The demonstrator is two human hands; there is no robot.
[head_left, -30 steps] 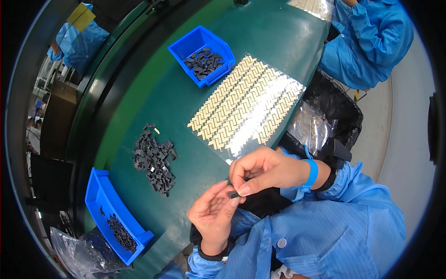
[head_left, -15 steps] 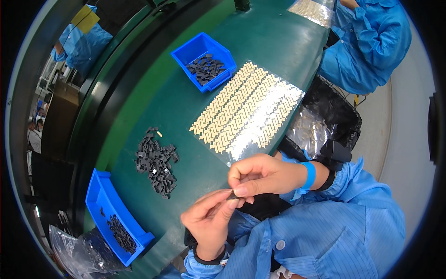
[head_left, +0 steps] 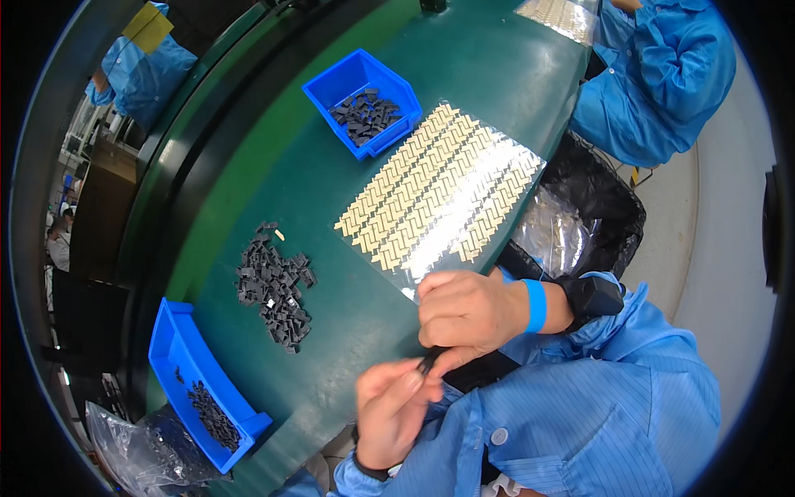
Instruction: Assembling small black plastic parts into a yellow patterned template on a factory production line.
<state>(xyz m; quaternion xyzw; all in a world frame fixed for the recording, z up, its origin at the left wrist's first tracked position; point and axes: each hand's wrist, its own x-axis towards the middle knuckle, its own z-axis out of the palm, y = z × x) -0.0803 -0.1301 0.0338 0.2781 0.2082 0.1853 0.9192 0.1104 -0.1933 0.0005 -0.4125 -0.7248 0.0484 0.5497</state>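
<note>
- My left hand [head_left: 391, 412] pinches a small black part [head_left: 428, 362].
- My curled right hand [head_left: 472, 311] grips its upper end.
- A pile of black pieces [head_left: 275, 291] lies leftward.

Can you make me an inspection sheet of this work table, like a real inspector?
Surface: green tabletop.
Things: small dark piece, held; dark pile; cream-patterned sheet; far blue bin and near blue bin, both holding dark pieces.
Clutter: loose cream piece beside the pile; clear plastic bag, lower left.
Hands: left hand pinches the small dark piece; right hand meets it, grip partly hidden.
Cables: nothing seen for certain.
Surroundings: another person in blue; black-lined container, right.
</note>
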